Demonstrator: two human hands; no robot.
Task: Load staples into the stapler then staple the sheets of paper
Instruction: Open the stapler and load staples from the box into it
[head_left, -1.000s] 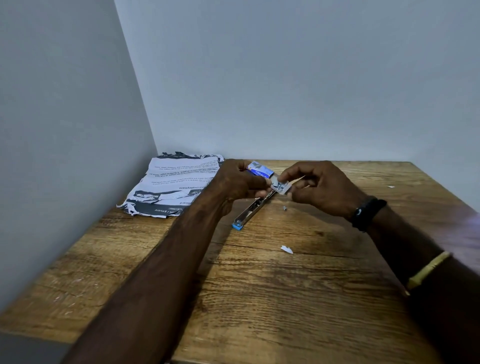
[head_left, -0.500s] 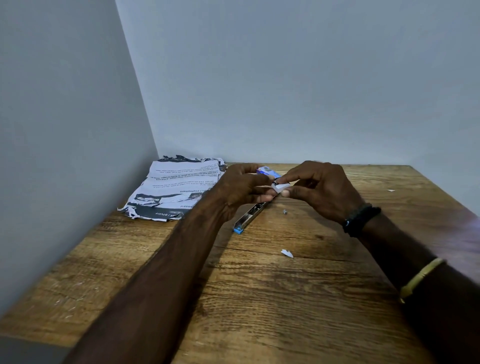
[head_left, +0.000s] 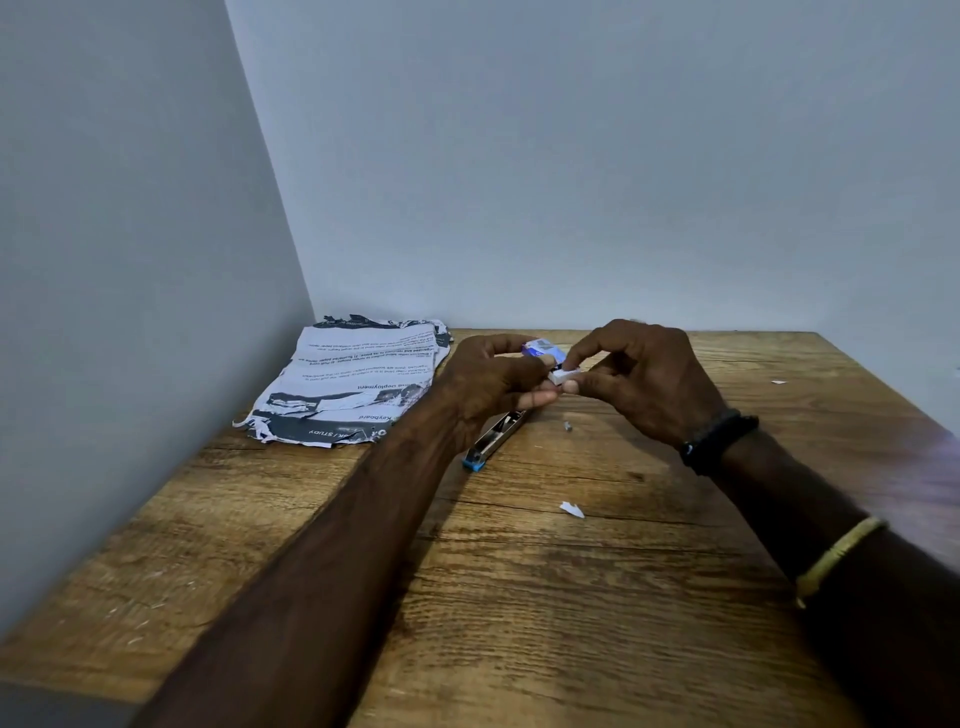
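Note:
My left hand (head_left: 493, 379) holds a small blue and white staple box (head_left: 543, 349) above the table. My right hand (head_left: 644, 379) pinches the box's white end flap (head_left: 565, 375) between thumb and forefinger. Both hands meet over the far middle of the wooden table (head_left: 519, 597). Below them lies the stapler (head_left: 493, 439), opened out flat, a metal rail with a blue tip, partly hidden by my left wrist. A stack of torn printed paper sheets (head_left: 353, 384) lies in the far left corner.
Grey walls close the table's left and back sides. A small white paper scrap (head_left: 571, 510) lies in front of the stapler, a tiny metal bit (head_left: 568, 426) sits to its right, and another scrap (head_left: 778, 382) lies at the far right.
My hands have closed in on the staple box and lowered slightly. The right fingers now pinch its white end, which stuck out more a second ago. The stapler has not moved.

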